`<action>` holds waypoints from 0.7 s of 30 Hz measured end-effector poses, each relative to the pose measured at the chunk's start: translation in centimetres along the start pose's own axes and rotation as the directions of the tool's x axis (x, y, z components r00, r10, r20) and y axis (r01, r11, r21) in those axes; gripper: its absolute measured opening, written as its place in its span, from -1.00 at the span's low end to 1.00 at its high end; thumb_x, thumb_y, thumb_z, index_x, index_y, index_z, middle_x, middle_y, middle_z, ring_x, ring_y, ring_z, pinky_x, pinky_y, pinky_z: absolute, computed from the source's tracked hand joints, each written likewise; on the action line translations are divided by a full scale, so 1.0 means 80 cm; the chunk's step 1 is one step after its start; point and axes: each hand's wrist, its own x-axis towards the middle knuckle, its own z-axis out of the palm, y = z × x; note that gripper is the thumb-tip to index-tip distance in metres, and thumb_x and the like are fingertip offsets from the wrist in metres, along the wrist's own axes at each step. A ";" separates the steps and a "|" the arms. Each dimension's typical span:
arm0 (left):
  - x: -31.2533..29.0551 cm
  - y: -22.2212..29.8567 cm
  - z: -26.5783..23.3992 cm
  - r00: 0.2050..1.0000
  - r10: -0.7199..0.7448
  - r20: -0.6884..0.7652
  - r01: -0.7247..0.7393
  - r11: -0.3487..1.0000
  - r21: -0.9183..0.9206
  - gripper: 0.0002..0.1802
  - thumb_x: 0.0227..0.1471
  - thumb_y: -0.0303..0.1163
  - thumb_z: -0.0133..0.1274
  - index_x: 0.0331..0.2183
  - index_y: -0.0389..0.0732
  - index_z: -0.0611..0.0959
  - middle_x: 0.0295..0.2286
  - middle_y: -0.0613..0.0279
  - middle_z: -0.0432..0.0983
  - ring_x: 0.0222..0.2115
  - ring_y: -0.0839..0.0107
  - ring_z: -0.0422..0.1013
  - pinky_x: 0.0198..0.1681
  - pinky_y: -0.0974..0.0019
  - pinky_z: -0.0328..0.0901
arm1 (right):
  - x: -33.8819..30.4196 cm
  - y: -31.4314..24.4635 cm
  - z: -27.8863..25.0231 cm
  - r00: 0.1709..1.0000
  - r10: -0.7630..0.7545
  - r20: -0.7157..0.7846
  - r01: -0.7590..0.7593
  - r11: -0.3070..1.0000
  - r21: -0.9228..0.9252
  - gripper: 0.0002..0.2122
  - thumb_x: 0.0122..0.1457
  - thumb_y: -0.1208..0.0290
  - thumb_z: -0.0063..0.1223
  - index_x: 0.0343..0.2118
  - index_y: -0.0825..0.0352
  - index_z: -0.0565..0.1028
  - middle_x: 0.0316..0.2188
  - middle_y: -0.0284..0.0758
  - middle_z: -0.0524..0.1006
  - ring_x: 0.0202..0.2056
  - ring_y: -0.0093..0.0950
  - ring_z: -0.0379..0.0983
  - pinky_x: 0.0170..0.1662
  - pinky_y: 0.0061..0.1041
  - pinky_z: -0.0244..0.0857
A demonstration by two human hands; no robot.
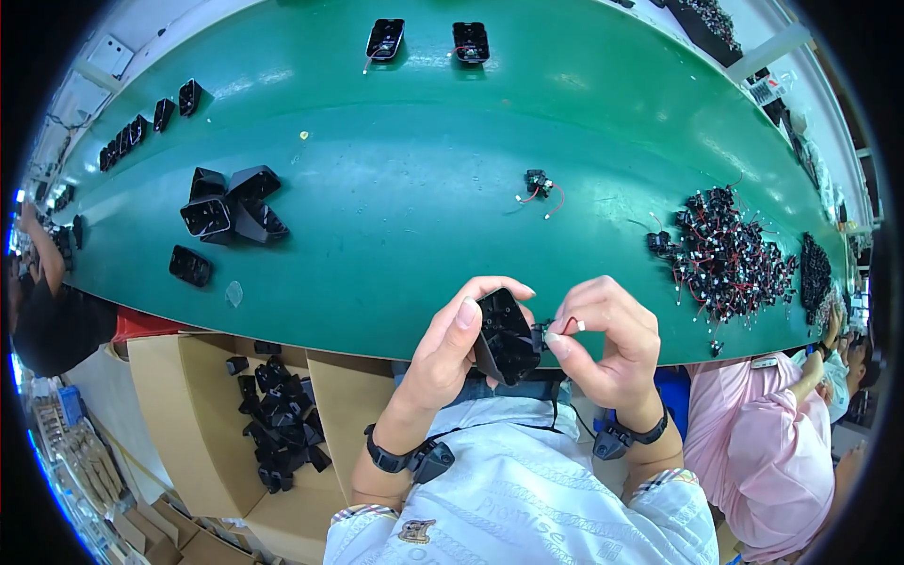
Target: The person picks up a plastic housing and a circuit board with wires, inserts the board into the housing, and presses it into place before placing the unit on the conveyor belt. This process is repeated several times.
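My left hand (446, 350) is closed around a glossy black plastic housing (507, 339), held tilted just off the near edge of the green table. Beside it, my right hand (607, 344) pinches a small black part with a red wire and a white plug (571, 326). That part is at the housing's right side; whether it sits inside the housing I cannot tell. A similar small wired part (537, 184) lies on the table beyond my hands. To the right is a big heap of such wired parts (730, 254).
Black housings (235, 207) lie grouped on the left, with a single one (190, 266) nearby. Two housings with wires (471, 42) lie at the far side. A cardboard box (202, 424) of black housings stands below the table edge. A person in pink (763, 433) is at my right.
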 end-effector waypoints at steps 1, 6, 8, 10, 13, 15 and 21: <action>0.000 -0.001 0.003 1.000 0.004 0.000 -0.004 1.000 -0.027 -0.23 0.30 0.22 -0.31 0.07 -0.35 0.41 -0.23 0.13 0.51 -0.37 0.52 0.48 -0.40 0.47 0.35 | 0.000 -0.001 0.002 0.999 0.036 -0.005 -0.036 0.999 0.007 -0.87 -0.03 0.68 0.25 -0.45 0.38 0.50 -0.32 -0.20 0.58 -0.36 -0.45 0.55 -0.31 -0.53 0.44; -0.001 -0.002 0.003 0.999 0.012 -0.031 -0.013 1.000 -0.017 -0.22 0.31 0.22 -0.35 0.03 -0.39 0.44 -0.24 0.08 0.54 -0.22 0.41 0.51 -0.11 0.35 0.41 | 0.003 -0.002 0.010 1.000 -0.004 -0.016 0.004 1.000 -0.003 -0.86 -0.03 0.66 0.28 -0.42 0.39 0.53 -0.28 -0.19 0.55 -0.37 -0.49 0.52 -0.34 -0.54 0.43; -0.001 -0.001 0.002 0.999 0.020 -0.038 -0.022 0.998 -0.053 -0.21 0.31 0.23 -0.36 0.02 -0.39 0.44 -0.27 0.08 0.54 -0.23 0.41 0.50 -0.12 0.36 0.41 | 0.001 0.001 0.011 0.999 -0.008 0.033 0.008 1.000 0.010 -0.86 -0.03 0.66 0.29 -0.40 0.40 0.55 -0.25 -0.18 0.54 -0.37 -0.50 0.52 -0.34 -0.54 0.43; -0.001 0.001 0.002 0.999 0.027 -0.036 -0.029 0.998 -0.054 -0.20 0.31 0.23 -0.37 0.02 -0.40 0.44 -0.27 0.08 0.54 -0.24 0.41 0.50 -0.15 0.37 0.41 | -0.003 0.004 0.013 1.000 0.000 0.001 0.000 0.999 0.053 -0.85 -0.04 0.65 0.31 -0.36 0.40 0.61 -0.33 -0.22 0.55 -0.35 -0.49 0.53 -0.33 -0.54 0.42; -0.001 0.000 -0.006 0.999 0.033 -0.010 -0.034 0.998 -0.052 -0.18 0.31 0.24 -0.38 0.02 -0.41 0.43 -0.28 0.08 0.54 -0.27 0.43 0.49 -0.20 0.38 0.40 | -0.007 0.008 0.010 0.994 0.099 0.053 -0.107 0.982 0.158 -0.85 -0.04 0.65 0.32 -0.36 0.38 0.64 -0.38 -0.24 0.56 -0.34 -0.47 0.55 -0.32 -0.54 0.43; -0.002 -0.002 -0.008 0.999 0.030 0.013 -0.030 0.998 -0.048 -0.17 0.30 0.25 -0.39 0.03 -0.41 0.43 -0.29 0.08 0.54 -0.29 0.44 0.48 -0.23 0.39 0.39 | -0.004 0.007 0.013 0.994 0.098 0.037 -0.103 0.979 0.174 -0.86 -0.05 0.65 0.33 -0.38 0.38 0.64 -0.39 -0.24 0.56 -0.34 -0.47 0.55 -0.31 -0.54 0.44; -0.004 0.005 -0.008 1.000 -0.001 -0.016 0.000 0.998 -0.058 -0.22 0.30 0.16 -0.31 0.10 -0.44 0.36 -0.26 0.04 0.53 -0.30 0.46 0.46 -0.23 0.41 0.36 | 0.000 -0.001 0.006 0.991 0.136 -0.016 -0.131 0.979 0.158 -0.88 -0.10 0.65 0.35 -0.45 0.39 0.64 -0.39 -0.22 0.59 -0.37 -0.48 0.56 -0.31 -0.53 0.46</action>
